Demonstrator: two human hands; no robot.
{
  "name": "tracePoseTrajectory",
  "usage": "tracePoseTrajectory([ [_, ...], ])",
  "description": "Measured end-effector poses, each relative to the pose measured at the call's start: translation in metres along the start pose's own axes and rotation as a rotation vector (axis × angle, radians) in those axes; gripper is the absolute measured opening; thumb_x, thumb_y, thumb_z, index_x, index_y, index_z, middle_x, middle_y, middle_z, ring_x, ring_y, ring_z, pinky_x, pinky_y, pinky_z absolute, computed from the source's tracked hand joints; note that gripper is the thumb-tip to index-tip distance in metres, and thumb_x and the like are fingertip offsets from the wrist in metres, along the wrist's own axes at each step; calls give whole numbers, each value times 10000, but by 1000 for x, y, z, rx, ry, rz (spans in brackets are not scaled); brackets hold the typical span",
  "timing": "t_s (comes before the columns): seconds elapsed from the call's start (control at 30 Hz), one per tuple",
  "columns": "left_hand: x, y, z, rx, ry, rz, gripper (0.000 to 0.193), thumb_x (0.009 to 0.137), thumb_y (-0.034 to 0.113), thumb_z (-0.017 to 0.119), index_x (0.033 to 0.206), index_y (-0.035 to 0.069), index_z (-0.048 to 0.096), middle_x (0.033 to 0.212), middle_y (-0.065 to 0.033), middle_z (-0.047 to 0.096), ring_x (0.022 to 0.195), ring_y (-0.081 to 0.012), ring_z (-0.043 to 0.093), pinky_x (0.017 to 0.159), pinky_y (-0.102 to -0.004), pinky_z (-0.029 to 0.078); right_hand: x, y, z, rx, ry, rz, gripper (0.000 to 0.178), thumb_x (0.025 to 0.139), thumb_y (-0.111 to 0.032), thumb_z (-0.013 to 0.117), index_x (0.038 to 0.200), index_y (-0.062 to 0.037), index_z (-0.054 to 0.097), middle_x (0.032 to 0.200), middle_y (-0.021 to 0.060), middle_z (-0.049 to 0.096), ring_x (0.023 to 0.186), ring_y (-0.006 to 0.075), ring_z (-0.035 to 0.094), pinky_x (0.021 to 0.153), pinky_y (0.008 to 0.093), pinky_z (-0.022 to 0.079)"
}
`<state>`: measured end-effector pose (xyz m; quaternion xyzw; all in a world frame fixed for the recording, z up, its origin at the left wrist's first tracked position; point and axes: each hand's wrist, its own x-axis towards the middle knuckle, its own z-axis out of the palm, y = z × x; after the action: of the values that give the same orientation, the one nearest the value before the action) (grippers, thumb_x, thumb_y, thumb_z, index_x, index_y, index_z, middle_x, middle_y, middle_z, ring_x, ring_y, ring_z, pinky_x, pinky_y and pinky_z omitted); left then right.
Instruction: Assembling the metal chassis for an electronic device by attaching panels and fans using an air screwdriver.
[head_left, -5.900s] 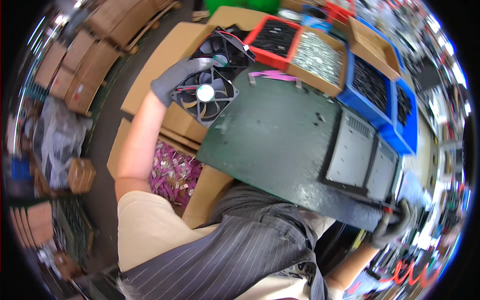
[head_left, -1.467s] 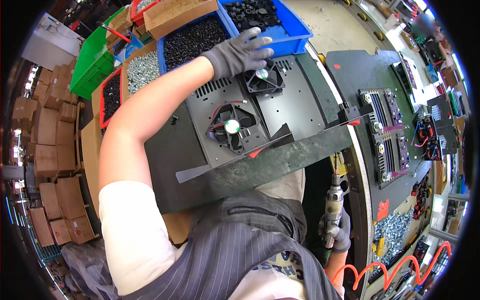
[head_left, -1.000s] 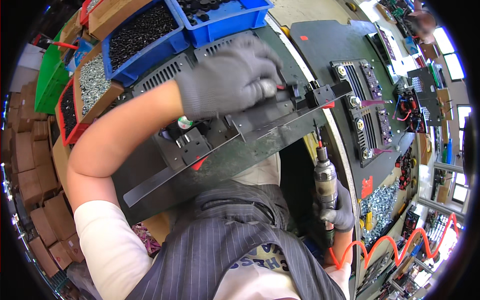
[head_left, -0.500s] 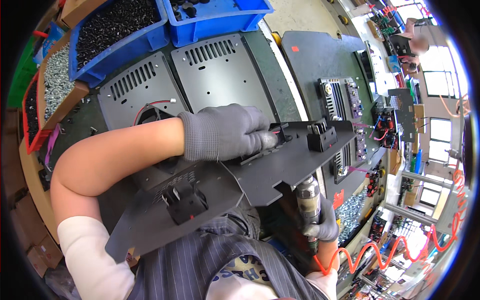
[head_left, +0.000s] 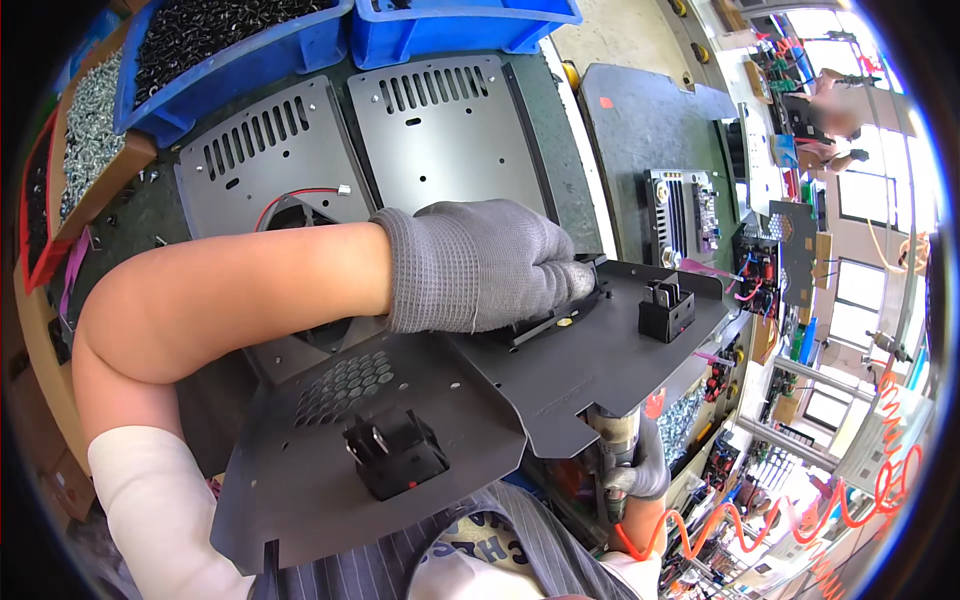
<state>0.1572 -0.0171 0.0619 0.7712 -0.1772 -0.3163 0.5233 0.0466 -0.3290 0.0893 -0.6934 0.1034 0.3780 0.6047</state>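
My gloved left hand (head_left: 490,265) reaches across from the left, its fingers closed on a black frame-like part (head_left: 545,326) against a dark sheet-metal panel (head_left: 560,375). The hand hides most of that part. A black power socket (head_left: 668,312) stands on the panel's right side. Nearer me, a second dark panel (head_left: 300,470) carries a similar socket (head_left: 395,455) and honeycomb vent holes. Under the right panel's near edge, my gloved right hand (head_left: 642,465) wraps round an air screwdriver (head_left: 614,440), held upright with its tip hidden beneath the metal.
Two slotted grey plates (head_left: 450,130) lie beyond, the left one with a black fan (head_left: 300,215) and red wire. Blue bins (head_left: 235,75) and a carton of silver screws (head_left: 95,135) stand far left. An orange coiled hose (head_left: 690,530) trails right. Another person (head_left: 825,120) is far right.
Both panels have shifted right and toward me, and the nearer one shows more of its face. My left hand moved right with them; the screwdriver sits lower in view.
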Motion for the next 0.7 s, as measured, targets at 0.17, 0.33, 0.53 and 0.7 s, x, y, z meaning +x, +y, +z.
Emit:
tracePoseTrajectory([
  [0.17,-1,4,6,102,26,69,381,909,358,483,1040,18,598,966,-160,622,921,-300,599,827,-345,460,0,3,-7,10,-25,17,868,482,-288,853,1179,52,464,782,33,586,660,103,544,610,234,434],
  [0.33,-3,5,10,123,56,102,376,911,353,479,1071,30,586,974,-165,620,928,-308,596,836,-350,457,10,-6,-3,-181,0,-75,731,525,-221,807,1147,10,499,778,26,587,632,98,542,590,235,439],
  [0.53,-4,9,8,-31,36,-4,427,889,403,524,1110,44,594,950,-107,640,884,-185,597,834,-321,465,15,-7,-7,-197,-49,-85,743,520,-247,833,1133,4,497,787,19,572,628,85,526,563,223,426],
  [0.7,11,7,-32,-279,171,-101,305,877,354,546,872,60,628,797,-24,589,703,-93,552,672,-258,468,12,21,3,-82,-97,-75,744,548,-247,830,1157,7,487,819,22,568,674,84,512,616,227,428],
])
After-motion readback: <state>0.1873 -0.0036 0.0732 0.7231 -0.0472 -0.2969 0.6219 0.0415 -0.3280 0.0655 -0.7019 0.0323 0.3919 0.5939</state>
